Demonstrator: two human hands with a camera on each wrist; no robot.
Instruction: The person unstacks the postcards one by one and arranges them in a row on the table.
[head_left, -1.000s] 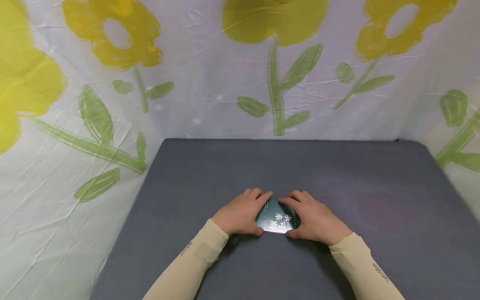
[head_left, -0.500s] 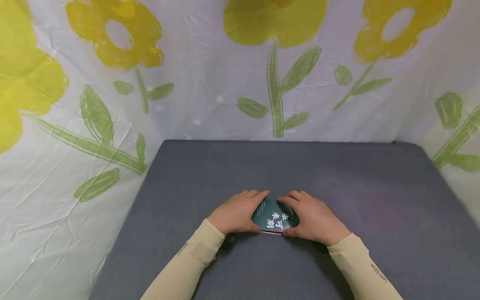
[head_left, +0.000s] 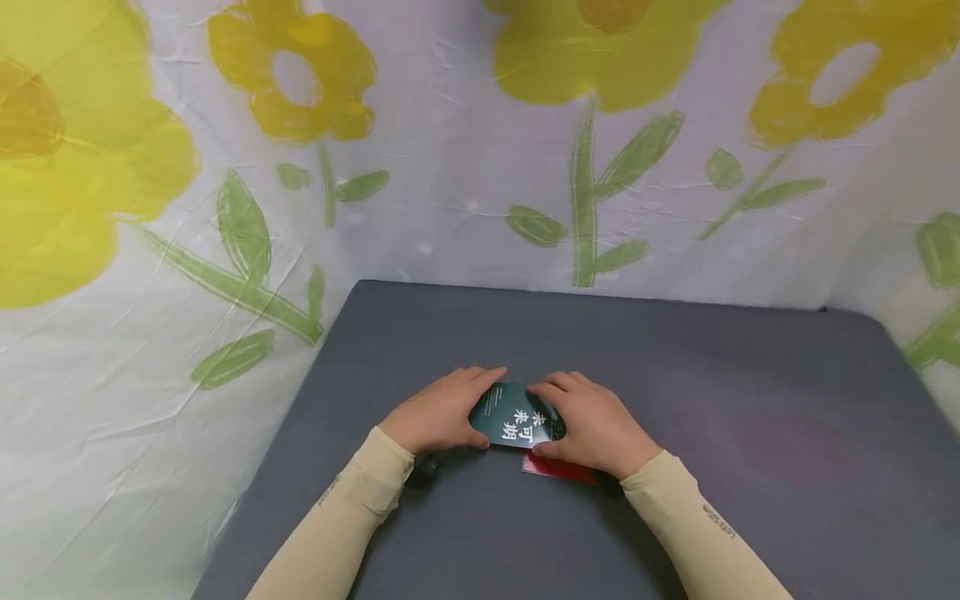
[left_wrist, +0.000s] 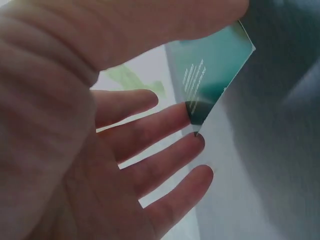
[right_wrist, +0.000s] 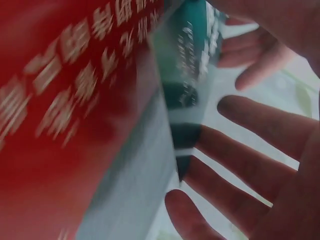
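A dark green card (head_left: 504,421) with white lettering is held between both hands, above the table. The left hand (head_left: 442,412) grips its left end, thumb at the near edge and fingers along the far edge; in the left wrist view the fingertips touch the card's (left_wrist: 220,65) edge. On the other end, the right hand (head_left: 596,425) holds it the same way. Below the right hand a red card (head_left: 558,467) shows, partly hidden by that hand. Pale lettering covers the red card (right_wrist: 55,130), large and close in the right wrist view.
The grey table (head_left: 420,333) reaches back to a white curtain (head_left: 442,183) printed with yellow flowers. A small dark object (head_left: 422,472) shows under the left wrist. Pale sleeves (head_left: 352,500) cover both forearms.
Both hands have shifted left with the green card. The red card, earlier only a thin red strip under the green one, now shows apart below the right hand. The head view has turned slightly.
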